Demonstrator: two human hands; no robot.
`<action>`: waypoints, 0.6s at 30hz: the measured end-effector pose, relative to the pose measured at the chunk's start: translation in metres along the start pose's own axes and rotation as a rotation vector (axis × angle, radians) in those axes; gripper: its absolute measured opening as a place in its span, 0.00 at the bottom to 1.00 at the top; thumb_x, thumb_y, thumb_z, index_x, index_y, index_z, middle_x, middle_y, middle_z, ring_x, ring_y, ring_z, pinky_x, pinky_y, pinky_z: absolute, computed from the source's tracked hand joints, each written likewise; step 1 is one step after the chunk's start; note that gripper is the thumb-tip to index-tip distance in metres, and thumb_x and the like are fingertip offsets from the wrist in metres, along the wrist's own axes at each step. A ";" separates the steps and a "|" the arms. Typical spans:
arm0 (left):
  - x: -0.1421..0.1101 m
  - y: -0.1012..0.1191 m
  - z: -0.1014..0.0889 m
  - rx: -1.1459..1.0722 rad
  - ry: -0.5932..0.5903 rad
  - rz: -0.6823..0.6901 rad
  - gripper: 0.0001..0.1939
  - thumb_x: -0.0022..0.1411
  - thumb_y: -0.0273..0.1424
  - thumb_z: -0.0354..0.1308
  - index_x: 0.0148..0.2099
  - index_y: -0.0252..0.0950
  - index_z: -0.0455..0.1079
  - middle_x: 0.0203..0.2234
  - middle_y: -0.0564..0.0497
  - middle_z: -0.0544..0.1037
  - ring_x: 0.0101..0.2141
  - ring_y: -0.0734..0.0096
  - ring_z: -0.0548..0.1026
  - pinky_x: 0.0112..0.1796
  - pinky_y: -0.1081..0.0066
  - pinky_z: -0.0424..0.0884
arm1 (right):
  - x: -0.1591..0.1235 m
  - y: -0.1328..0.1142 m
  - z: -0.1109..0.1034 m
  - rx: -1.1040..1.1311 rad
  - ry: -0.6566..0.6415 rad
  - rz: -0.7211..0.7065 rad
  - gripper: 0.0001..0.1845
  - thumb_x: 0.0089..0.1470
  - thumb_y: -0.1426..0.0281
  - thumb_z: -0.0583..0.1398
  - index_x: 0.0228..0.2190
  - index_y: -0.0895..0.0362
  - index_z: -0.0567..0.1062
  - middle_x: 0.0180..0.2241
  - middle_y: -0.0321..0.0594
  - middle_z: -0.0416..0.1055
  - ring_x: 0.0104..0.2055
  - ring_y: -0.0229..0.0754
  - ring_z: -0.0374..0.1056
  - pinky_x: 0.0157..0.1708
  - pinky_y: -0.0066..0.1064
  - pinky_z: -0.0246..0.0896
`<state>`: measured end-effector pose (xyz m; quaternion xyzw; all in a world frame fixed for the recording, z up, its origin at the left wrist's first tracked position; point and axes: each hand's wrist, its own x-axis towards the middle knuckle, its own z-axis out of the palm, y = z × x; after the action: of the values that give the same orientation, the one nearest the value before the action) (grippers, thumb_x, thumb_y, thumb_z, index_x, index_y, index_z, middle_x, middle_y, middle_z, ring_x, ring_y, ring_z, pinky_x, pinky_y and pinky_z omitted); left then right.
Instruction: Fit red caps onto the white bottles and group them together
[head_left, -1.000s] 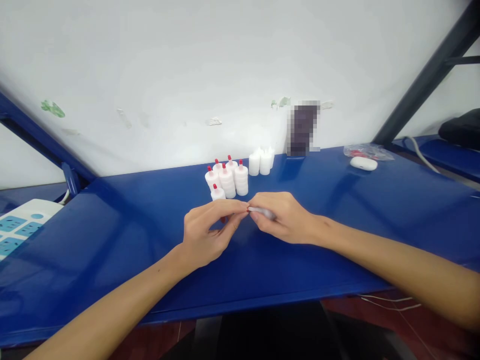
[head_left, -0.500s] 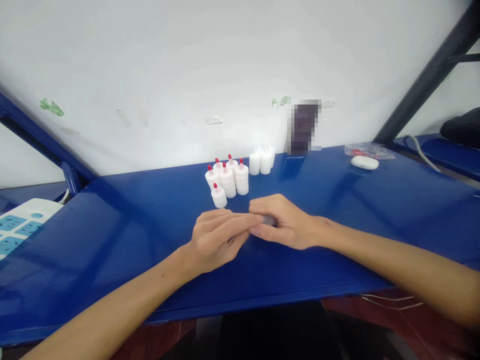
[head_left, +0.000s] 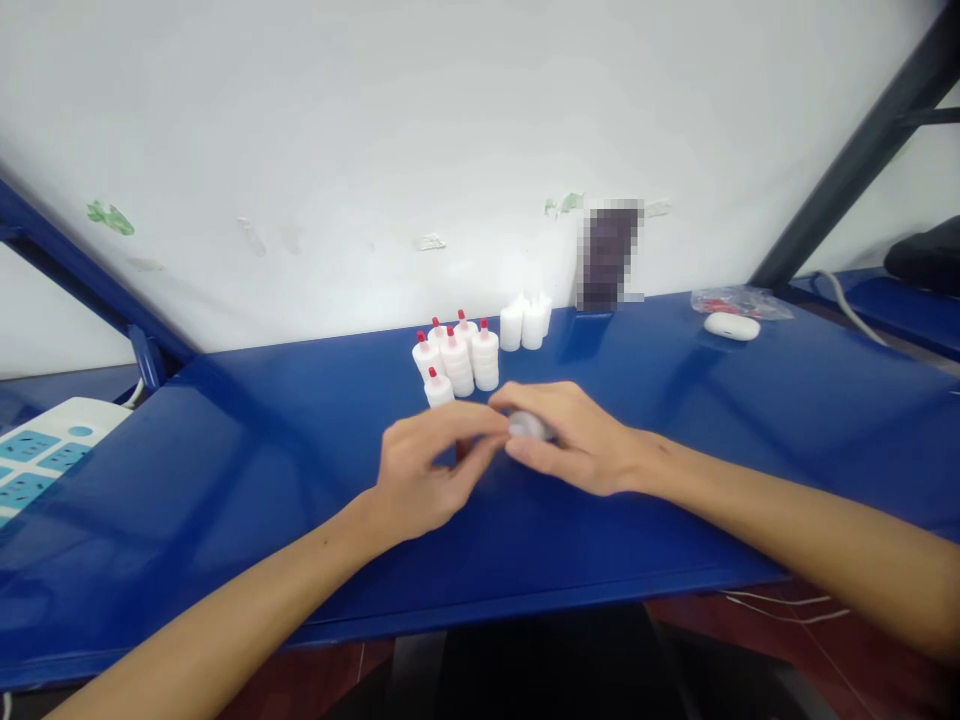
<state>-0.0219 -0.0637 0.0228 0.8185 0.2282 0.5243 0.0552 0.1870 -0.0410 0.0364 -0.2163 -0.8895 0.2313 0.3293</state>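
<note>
My right hand [head_left: 570, 435] is wrapped round a small whitish plastic bottle [head_left: 527, 427], which lies on its side in the fingers and looks blurred. My left hand [head_left: 431, 465] pinches at the bottle's left end with thumb and forefinger. Whatever sits at that end, a cap or a nozzle, is hidden by the fingertips. Just beyond my hands stand several white squeeze bottles [head_left: 457, 365] with red-tipped nozzles. The nearest red-tipped bottle [head_left: 438, 390] is partly covered by my left hand.
Several plain white bottles [head_left: 532, 325] stand by the wall on the blue table [head_left: 285, 430]. A phone-like pixelated dark object [head_left: 609, 255] leans on the wall. To the right lie a white case [head_left: 732, 326] and a clear bag [head_left: 742, 302]; a power strip [head_left: 45, 450] is at left.
My left fingers have drawn slightly back and arched, and more of the bottle in my right hand now shows. The standing bottles have stayed put.
</note>
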 end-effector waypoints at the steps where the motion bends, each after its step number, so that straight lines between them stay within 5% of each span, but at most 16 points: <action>1: 0.002 -0.003 -0.003 -0.002 0.060 -0.090 0.07 0.59 0.23 0.64 0.40 0.39 0.75 0.33 0.51 0.81 0.32 0.72 0.79 0.32 0.74 0.76 | 0.000 0.003 -0.004 -0.026 0.046 0.016 0.12 0.62 0.62 0.54 0.41 0.57 0.69 0.31 0.35 0.68 0.29 0.36 0.62 0.31 0.29 0.55; 4: 0.010 -0.018 -0.017 0.062 0.263 -0.316 0.04 0.59 0.31 0.66 0.36 0.37 0.75 0.32 0.50 0.80 0.29 0.73 0.76 0.32 0.72 0.74 | -0.001 0.017 -0.016 -0.114 0.219 0.080 0.13 0.63 0.62 0.51 0.44 0.55 0.68 0.31 0.35 0.66 0.29 0.39 0.62 0.33 0.33 0.56; 8: 0.016 -0.037 -0.033 0.103 0.334 -0.511 0.11 0.55 0.35 0.69 0.37 0.35 0.74 0.32 0.51 0.80 0.23 0.79 0.72 0.24 0.76 0.69 | -0.002 0.038 -0.028 -0.173 0.361 0.114 0.12 0.58 0.71 0.49 0.44 0.54 0.63 0.32 0.37 0.64 0.31 0.42 0.61 0.34 0.35 0.57; 13: 0.015 -0.039 -0.032 0.161 0.348 -0.530 0.10 0.55 0.34 0.69 0.35 0.35 0.74 0.31 0.52 0.80 0.18 0.82 0.69 0.20 0.77 0.65 | 0.001 0.047 -0.031 -0.298 0.466 0.154 0.16 0.56 0.73 0.53 0.47 0.54 0.63 0.38 0.41 0.68 0.31 0.41 0.62 0.33 0.35 0.60; 18: 0.014 -0.033 -0.030 0.186 0.315 -0.517 0.08 0.57 0.33 0.67 0.38 0.35 0.76 0.29 0.53 0.81 0.16 0.83 0.69 0.19 0.77 0.64 | 0.005 0.041 -0.027 -0.378 0.541 0.096 0.09 0.58 0.73 0.55 0.38 0.55 0.74 0.43 0.46 0.71 0.39 0.45 0.69 0.32 0.35 0.64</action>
<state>-0.0537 -0.0329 0.0367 0.6436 0.4813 0.5903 0.0756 0.2122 0.0018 0.0340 -0.3688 -0.7858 0.0116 0.4964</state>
